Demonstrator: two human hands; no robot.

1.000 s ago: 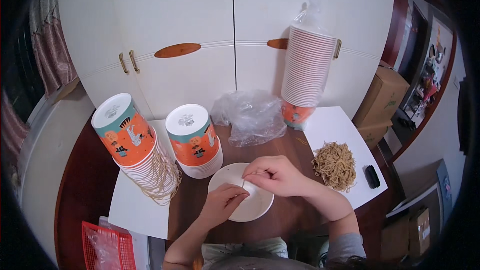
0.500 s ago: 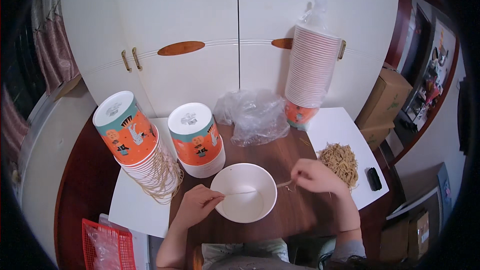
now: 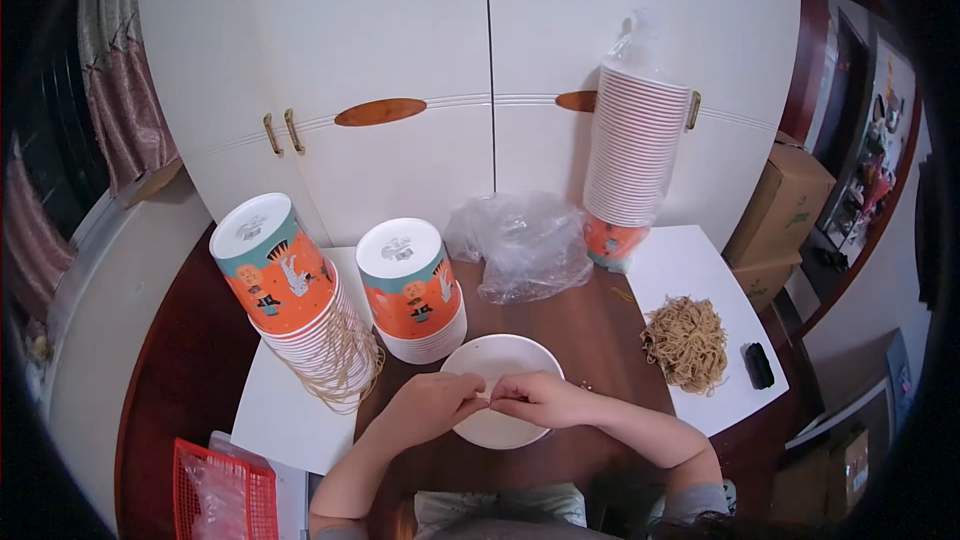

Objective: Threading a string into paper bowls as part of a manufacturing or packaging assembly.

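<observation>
A white paper bowl point(image 3: 505, 355) stands upright on the dark brown tabletop in front of me. Over it my left hand point(image 3: 432, 407) and my right hand point(image 3: 535, 400) meet, thumbs and fingertips pinched close together. The thin tan string that was stretched between them is now almost wholly hidden by the fingers. Off to the right lies a tangled heap of tan string point(image 3: 688, 343). More looped strands point(image 3: 340, 355) hang over the side of the left stack of upturned orange-and-teal paper bowls point(image 3: 285, 275). A shorter stack of upturned bowls point(image 3: 410, 285) is beside it.
Crumpled clear plastic point(image 3: 530, 250) lies behind the bowl. A tall bagged bowl stack point(image 3: 637, 145) stands at the back right. A small black object point(image 3: 759, 366) rests near the table's right edge. A red basket point(image 3: 205, 480) is low at left; cardboard boxes point(image 3: 780, 205) are beyond the table.
My hands were apart with a string stretched between them across the bowl. My right hand has come left over the bowl, and both hands now meet there. The view has shifted slightly.
</observation>
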